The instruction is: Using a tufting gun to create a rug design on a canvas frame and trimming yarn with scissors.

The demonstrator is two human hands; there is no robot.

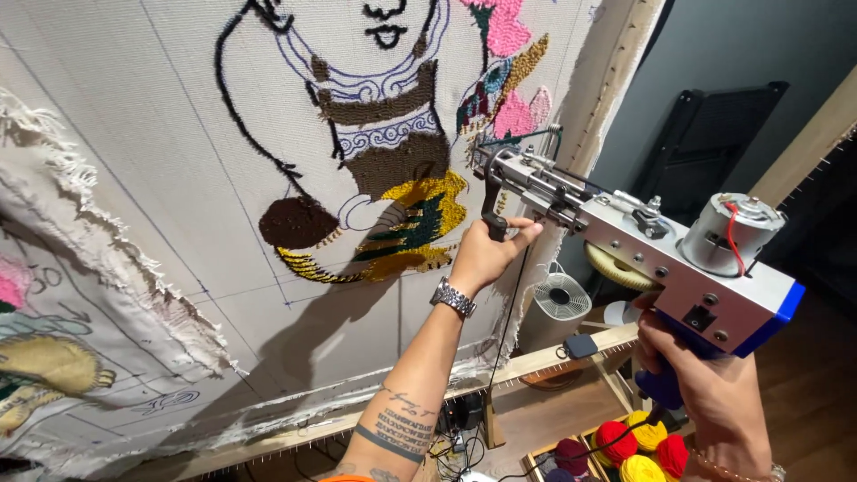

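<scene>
The head camera looks at a tufting gun [625,241] held up to a big white cloth [178,178] stretched on a wooden frame [536,361]. The left hand [486,254] has its grip shut tight around the black front handle [494,214] of the gun. A silver watch [453,297] sits on that wrist. The right hand [692,375] has its grip closed around the blue back handle [662,384], low under the gun's round grey motor [736,232]. The gun's tip touches the cloth beside a yarn picture [402,178] done in brown, yellow, green and pink. Down below, balls of red and yellow yarn [638,442] lie in a wooden box. A small white fan [562,297] stands behind the frame.
</scene>
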